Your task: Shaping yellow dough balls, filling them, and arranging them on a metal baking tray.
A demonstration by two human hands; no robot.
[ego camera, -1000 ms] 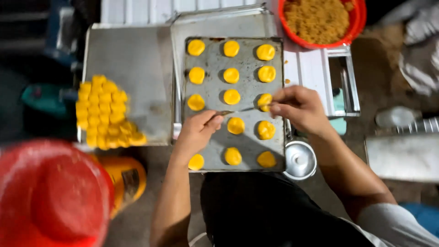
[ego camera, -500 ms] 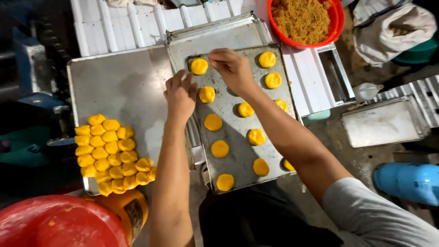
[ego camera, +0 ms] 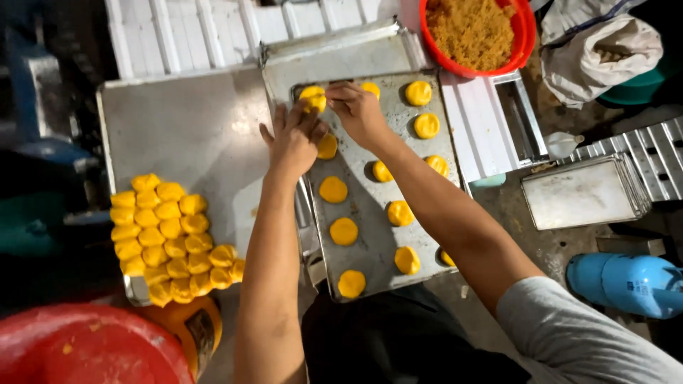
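A grey baking tray [ego camera: 373,249] lies in front of me with several flat yellow dough rounds in rows. At its far left corner sits one yellow dough round [ego camera: 311,98]. My right hand [ego camera: 359,110] pinches that round from the right with its fingertips. My left hand [ego camera: 295,139] lies beside it with fingers spread, the tips touching the same round from below and left. My right forearm crosses the tray and hides part of the right-hand rows. A dough round [ego camera: 333,189] lies just under my left wrist.
A heap of yellow dough balls [ego camera: 167,235] sits on a large steel tray [ego camera: 185,135] at left. A red bowl of brown crumbly filling [ego camera: 473,32] stands at the back. A red lid [ego camera: 78,348], stacked trays [ego camera: 583,192] and a blue cylinder [ego camera: 629,281] surround me.
Both hands moved from the lower middle of the tray up to its far left corner, onto the corner round. My view shifted to the right.
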